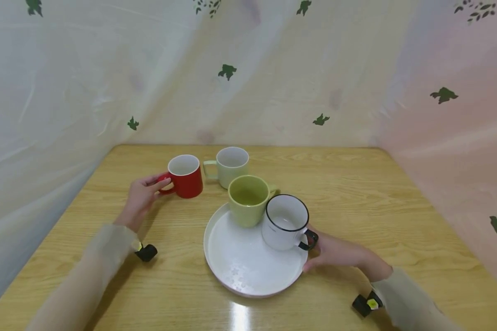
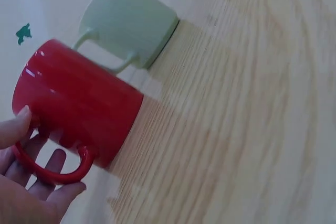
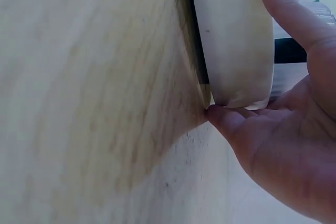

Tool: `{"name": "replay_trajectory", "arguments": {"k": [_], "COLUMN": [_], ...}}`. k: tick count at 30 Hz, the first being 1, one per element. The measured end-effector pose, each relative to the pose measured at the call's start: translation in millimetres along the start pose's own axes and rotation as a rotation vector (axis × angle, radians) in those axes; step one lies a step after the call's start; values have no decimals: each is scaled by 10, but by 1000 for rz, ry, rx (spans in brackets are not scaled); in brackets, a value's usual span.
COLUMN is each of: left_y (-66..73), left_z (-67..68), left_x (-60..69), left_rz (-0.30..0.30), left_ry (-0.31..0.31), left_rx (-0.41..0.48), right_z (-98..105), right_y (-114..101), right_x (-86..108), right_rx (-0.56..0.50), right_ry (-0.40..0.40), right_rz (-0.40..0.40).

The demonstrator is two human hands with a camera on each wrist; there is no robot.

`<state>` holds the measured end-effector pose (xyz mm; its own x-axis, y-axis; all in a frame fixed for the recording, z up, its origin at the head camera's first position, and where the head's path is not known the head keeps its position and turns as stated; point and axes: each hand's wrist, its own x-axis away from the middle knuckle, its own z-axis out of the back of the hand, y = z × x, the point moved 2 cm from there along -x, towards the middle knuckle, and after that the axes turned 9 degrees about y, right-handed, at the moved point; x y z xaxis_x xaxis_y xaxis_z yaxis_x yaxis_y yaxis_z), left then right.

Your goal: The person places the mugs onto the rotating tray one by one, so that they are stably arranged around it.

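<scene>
My left hand holds the handle of a red mug with a white inside; in the left wrist view the thumb and fingers are around that handle. Just beyond it stands a pale green mug, its handle towards the red one. My right hand grips the right edge of a round white tray; the right wrist view has the thumb and fingers on its wall. On the tray are a yellow-green mug and a white mug with black rim and handle.
A wooden table bears everything. A pale curtain with green leaf and bird-like prints hangs behind and on both sides. A black wrist camera is strapped at the left cuff, another camera at the right.
</scene>
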<state>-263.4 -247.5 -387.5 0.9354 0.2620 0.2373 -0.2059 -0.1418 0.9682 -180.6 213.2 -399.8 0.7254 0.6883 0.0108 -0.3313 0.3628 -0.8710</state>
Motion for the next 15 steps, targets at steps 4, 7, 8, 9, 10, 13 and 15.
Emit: {"name": "replay_trajectory", "arguments": {"k": [4, 7, 8, 9, 10, 13, 15], "left_y": [12, 3, -3, -11, -20, -47, -64], "left_z": [-63, -98, -109, -117, -122, -135, -140], "left_x": [114, 176, 189, 196, 200, 203, 200], "left_rz": [33, 66, 75, 80, 81, 65, 46], "left_ry": [29, 45, 50, 54, 59, 78, 94], "left_rx": [80, 107, 103, 99, 95, 70, 76], "right_z": [-43, -61, -64, -67, -69, -73, -77], "right_y": [-15, -10, -7, -6, -7, -13, -25], "right_x": [21, 35, 39, 43, 45, 53, 59], "right_rx": [33, 57, 57, 57, 57, 66, 77], "right_ry": [12, 18, 19, 18, 18, 24, 34], "right_rz": [20, 20, 22, 21, 22, 23, 13]}}
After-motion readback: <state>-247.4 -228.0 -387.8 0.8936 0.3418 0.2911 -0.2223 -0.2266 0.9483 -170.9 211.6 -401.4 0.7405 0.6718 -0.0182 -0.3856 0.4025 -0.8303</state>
